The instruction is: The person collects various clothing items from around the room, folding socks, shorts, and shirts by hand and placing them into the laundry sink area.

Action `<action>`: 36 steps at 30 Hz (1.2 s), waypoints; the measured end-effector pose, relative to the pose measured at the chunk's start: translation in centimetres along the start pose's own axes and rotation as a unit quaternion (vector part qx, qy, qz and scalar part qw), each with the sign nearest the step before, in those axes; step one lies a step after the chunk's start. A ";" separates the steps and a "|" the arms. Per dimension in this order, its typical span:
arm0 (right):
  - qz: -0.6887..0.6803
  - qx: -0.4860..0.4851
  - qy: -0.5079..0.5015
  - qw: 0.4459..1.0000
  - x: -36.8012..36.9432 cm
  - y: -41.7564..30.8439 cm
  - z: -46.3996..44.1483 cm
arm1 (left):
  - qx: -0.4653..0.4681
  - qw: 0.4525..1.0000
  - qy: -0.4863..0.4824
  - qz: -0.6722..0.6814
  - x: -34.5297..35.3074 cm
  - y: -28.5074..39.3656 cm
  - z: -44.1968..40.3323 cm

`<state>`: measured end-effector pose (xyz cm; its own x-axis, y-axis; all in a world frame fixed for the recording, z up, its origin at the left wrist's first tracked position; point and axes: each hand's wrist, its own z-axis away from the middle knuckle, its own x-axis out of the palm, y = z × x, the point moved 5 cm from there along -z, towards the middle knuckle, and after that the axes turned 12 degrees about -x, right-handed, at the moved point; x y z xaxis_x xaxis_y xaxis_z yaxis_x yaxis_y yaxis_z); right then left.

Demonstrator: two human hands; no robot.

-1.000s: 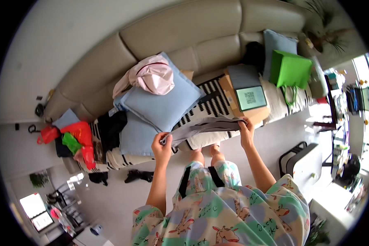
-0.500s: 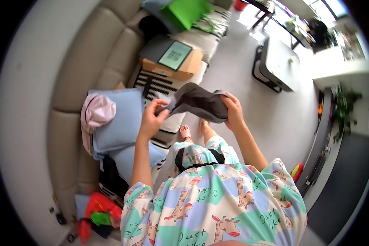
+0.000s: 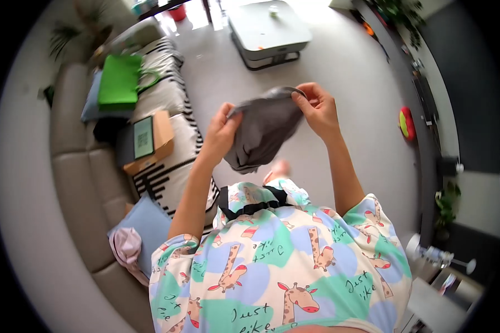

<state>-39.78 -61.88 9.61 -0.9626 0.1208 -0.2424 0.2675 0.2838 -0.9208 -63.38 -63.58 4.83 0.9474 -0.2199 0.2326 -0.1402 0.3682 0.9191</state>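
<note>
A dark grey cloth garment (image 3: 264, 127), soft and small, hangs between my two hands in front of my body; its exact kind is hard to tell. My left hand (image 3: 221, 134) pinches its upper left edge. At the upper right edge, the thumb and fingers of my right hand (image 3: 320, 111) are closed on the same cloth. The top edge is pulled fairly straight, while the lower part droops in folds toward the left. Floor shows beneath it, and one foot (image 3: 278, 170) is partly hidden below.
Along the left runs a beige sofa (image 3: 75, 188) with a green bag (image 3: 119, 83), a cardboard box (image 3: 164, 133) under a tablet (image 3: 144, 138), a blue pillow (image 3: 150, 222) and a pink cloth (image 3: 126, 244). Ahead stands a white low table (image 3: 269, 28). A red-and-green object (image 3: 407, 123) lies at right.
My view has turned right, and the low table now stands ahead. The grey garment has gone from stretched open sideways to hanging down from its top edge, still in both hands.
</note>
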 end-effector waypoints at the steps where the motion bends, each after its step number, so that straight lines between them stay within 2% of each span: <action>1: 0.184 -0.168 0.079 0.965 -3.3 -0.4 0.0 | -0.025 0.999 0.005 0.048 3.2 1.0 -1.4; 2: 0.117 -0.136 0.054 0.982 -5.5 0.9 0.0 | -0.051 0.994 0.012 0.093 6.3 2.2 -3.0; 4: -0.019 -0.078 0.005 0.997 -9.0 2.4 1.0 | -0.090 0.988 -0.044 0.114 11.0 2.6 -6.3; 6: -0.124 0.061 -0.102 0.985 -10.0 4.3 1.6 | -0.114 0.981 -0.082 0.130 15.8 3.1 -9.4; 9: -0.184 0.120 -0.091 0.971 -11.8 7.7 1.3 | -0.134 0.974 -0.121 0.138 21.7 4.4 -12.8; 13: -0.016 0.101 -0.175 0.979 -16.4 13.5 -1.8 | -0.078 0.978 -0.159 0.113 26.8 6.7 -18.9; 15: 0.046 0.114 -0.214 0.969 -18.7 15.6 -3.9 | -0.028 0.984 -0.173 0.041 28.5 8.6 -22.5; 18: -0.020 0.215 -0.216 0.952 -22.1 18.6 -7.9 | 0.041 0.983 -0.153 -0.096 29.7 9.5 -29.7; 19: -0.125 0.209 -0.149 0.958 -23.2 18.9 -9.8 | 0.052 0.975 -0.144 -0.160 29.7 9.7 -32.1; 21: -0.327 0.184 -0.010 0.927 -25.5 19.3 -14.1 | 0.094 0.942 -0.071 -0.313 30.3 10.6 -36.7; 22: -0.391 0.209 0.037 0.896 -26.7 19.6 -16.3 | 0.171 0.925 -0.058 -0.334 31.4 11.2 -38.5; 24: -0.511 0.256 0.133 0.810 -29.3 20.3 -20.6 | 0.149 0.931 -0.059 -0.329 33.2 11.7 -42.7; 25: -0.536 0.216 0.110 0.809 -30.7 20.7 -22.7 | 0.134 0.941 -0.086 -0.297 34.3 11.6 -44.5; 26: -0.538 0.214 0.133 0.805 -31.5 21.1 -24.6 | 0.086 0.952 -0.128 -0.264 35.5 11.5 -46.2; 28: -0.537 0.199 0.171 0.802 -33.8 22.1 -29.2 | 0.075 0.947 -0.202 -0.239 38.6 11.9 -49.2; 30: -0.513 0.202 0.183 0.814 -36.2 23.9 -32.3 | 0.012 0.950 -0.171 -0.259 42.2 13.4 -51.5; 33: -0.483 0.196 0.213 0.826 -40.6 25.8 -37.2 | 0.029 0.933 -0.182 -0.309 44.6 14.8 -58.7; 36: -0.439 0.163 0.254 0.847 -46.7 29.3 -42.3 | 0.050 0.965 -0.165 -0.197 47.0 16.8 -67.1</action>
<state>14.85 -18.93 6.87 -0.6203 0.4158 0.6651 -0.6464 0.2093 -0.7337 -1.90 -7.09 9.87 0.7915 -0.6075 -0.0672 0.1693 0.1123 0.9791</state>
